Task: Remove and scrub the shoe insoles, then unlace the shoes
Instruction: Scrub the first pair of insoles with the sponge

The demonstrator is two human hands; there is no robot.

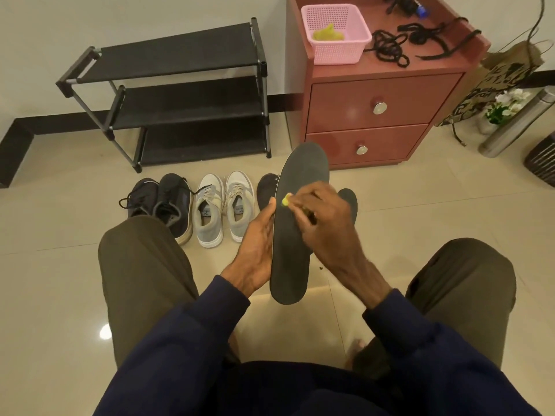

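Insole (295,223): dark, held between my knees, long axis upright, toe end away from me.
Left hand (256,235): my fingers grip its left edge.
Right hand (322,219): pinches a yellow scrubber (285,201) (mostly hidden) against it.

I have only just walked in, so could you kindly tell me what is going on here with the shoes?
A seated person grips a dark insole in the left hand and holds a small yellow scrubber against its face with the right hand. On the floor ahead stand a dark pair and a grey pair of shoes, both laced. Loose black laces lie on the red cabinet beside a pink basket.
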